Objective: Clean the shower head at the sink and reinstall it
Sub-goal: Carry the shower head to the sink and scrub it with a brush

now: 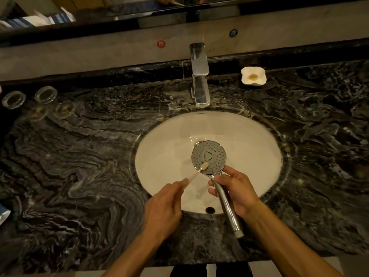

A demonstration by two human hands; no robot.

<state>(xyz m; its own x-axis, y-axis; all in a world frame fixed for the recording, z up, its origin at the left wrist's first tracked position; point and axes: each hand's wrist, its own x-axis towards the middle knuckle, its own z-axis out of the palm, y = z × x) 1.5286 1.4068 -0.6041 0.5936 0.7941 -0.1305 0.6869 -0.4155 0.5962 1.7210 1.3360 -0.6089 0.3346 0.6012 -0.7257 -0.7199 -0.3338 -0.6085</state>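
A chrome shower head (208, 156) with a round grey nozzle face is held face-up over the white oval sink (159, 156). My right hand (237, 190) grips its chrome handle, which runs down past the sink's front rim. My left hand (165, 204) holds a cream toothbrush (199, 169), whose bristle end rests on the lower left part of the nozzle face. The drain is mostly hidden behind the shower head.
A chrome faucet (199, 76) stands behind the sink on the dark marble counter (79, 156). A white soap dish (253, 75) sits at the back right. Two glass cups (30, 96) and two coasters (52, 111) stand at the left. A mirror runs along the top.
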